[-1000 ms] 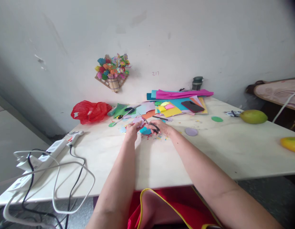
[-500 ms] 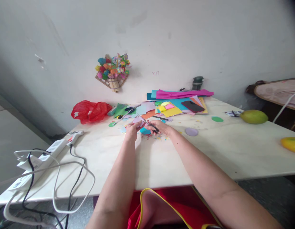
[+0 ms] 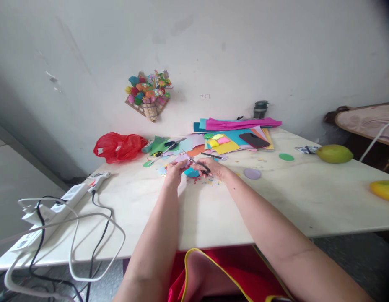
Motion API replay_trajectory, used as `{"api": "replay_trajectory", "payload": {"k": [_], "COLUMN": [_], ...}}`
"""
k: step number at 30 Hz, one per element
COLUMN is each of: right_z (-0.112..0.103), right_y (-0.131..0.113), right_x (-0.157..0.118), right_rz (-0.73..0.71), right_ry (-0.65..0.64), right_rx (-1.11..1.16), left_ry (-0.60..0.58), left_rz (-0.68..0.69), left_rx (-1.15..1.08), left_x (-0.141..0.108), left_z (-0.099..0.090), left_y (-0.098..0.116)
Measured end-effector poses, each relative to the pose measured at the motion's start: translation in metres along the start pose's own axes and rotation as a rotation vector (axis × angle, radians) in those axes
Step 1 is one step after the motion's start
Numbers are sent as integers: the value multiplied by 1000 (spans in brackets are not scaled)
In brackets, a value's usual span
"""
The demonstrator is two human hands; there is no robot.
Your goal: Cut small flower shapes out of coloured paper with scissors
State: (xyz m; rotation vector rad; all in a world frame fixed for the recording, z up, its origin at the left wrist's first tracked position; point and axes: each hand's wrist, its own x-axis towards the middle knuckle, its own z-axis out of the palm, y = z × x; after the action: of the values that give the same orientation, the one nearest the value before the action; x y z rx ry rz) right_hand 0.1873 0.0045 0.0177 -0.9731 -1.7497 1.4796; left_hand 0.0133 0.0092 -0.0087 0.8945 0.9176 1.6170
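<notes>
My left hand [image 3: 175, 171] pinches a small piece of light purple paper [image 3: 183, 159] above the table. Black-handled scissors [image 3: 204, 168] are in my right hand [image 3: 213, 167], their blades pointing left against the edge of that paper. Under and between the hands lies a blue paper piece [image 3: 192, 172], with tiny coloured scraps [image 3: 204, 181] scattered around it. To the right of my right hand a light purple paper disc [image 3: 252, 173] rests flat, and a green disc [image 3: 286, 157] lies farther off.
A red plastic bag [image 3: 120, 147] sits at the back left. Coloured paper sheets [image 3: 232, 147] and a dark phone [image 3: 253, 140] are at the back. A power strip [image 3: 53, 218] with loose cables occupies the left edge. A green mango [image 3: 334, 154] lies on the right.
The light purple paper has turned slightly in my left hand and shows more of its face. The scissor blades have shifted a little against it. Both arms stay nearly in place.
</notes>
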Motion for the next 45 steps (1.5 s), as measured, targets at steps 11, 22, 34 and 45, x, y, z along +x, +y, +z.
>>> {"api": "replay_trajectory", "payload": {"k": [11,22,34,45], "right_z": [-1,-2,-4,-5], "right_y": [4,3,11,8], "right_x": [2,1,7,4], "right_rz": [-37,-48,-55,-56], "right_ry": [-6,-13,-44,-61], "right_rx": [-20,-22,-5,-20], "left_ry": [6,-16,3,-20], "left_rz": [10,-16,-20,-21], "left_rx": [-6,-3,-5,12], "left_x": [1,1,-3,-3], "left_z": [0,-4,0,0], "left_y": [-1,0,3,3]}}
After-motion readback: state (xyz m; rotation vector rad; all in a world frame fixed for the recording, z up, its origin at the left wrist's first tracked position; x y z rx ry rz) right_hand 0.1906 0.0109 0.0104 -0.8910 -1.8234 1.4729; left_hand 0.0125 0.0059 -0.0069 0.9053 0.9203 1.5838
